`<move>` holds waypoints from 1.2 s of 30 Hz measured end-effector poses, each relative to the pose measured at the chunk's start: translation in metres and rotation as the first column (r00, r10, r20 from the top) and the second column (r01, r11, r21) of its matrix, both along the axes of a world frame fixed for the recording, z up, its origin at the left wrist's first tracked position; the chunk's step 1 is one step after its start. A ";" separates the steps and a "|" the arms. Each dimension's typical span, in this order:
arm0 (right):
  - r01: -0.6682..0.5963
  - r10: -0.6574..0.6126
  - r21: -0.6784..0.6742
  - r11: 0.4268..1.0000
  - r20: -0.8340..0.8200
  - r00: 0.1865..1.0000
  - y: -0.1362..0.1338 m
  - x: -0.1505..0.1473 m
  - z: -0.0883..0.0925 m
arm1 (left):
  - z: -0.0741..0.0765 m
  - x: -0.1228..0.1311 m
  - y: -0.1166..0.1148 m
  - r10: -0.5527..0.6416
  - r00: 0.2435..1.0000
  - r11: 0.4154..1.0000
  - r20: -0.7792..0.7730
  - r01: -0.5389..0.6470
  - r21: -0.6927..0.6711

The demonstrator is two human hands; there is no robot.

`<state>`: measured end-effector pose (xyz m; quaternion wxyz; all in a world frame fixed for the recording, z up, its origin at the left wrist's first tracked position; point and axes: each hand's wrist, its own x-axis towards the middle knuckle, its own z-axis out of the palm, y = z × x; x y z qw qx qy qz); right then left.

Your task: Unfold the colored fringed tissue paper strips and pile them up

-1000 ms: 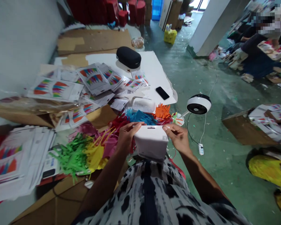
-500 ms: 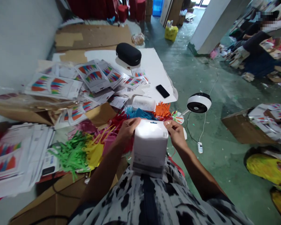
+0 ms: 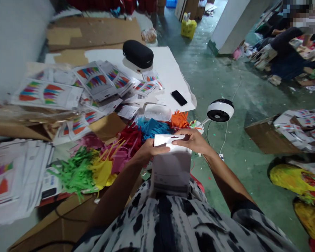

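The right hand has swung in from the side of the white box and now lies across its top, its fingers pointing left and almost meeting the left hand, which has moved in over the box's left edge. The box's top now shows as a bright strip above its duller front. The fan, beyond the box, sits slightly further left and higher in view, as does the room around it.
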<state>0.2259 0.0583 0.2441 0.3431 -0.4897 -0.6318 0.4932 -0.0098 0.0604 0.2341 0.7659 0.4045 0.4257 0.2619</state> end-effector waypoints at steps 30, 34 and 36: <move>-0.006 -0.001 0.158 0.987 0.046 0.999 0.003 0.000 -0.026 | -0.033 0.013 -0.012 0.199 0.979 0.959 0.052 -0.184 -0.214; -0.097 0.082 0.122 0.988 0.122 0.989 0.006 0.004 -0.023 | -0.033 0.012 -0.010 0.215 0.976 0.958 0.043 -0.202 -0.202; -0.122 0.103 0.134 0.983 0.146 0.984 0.007 0.005 -0.019 | -0.031 0.013 -0.009 0.237 0.970 0.956 0.054 -0.222 -0.193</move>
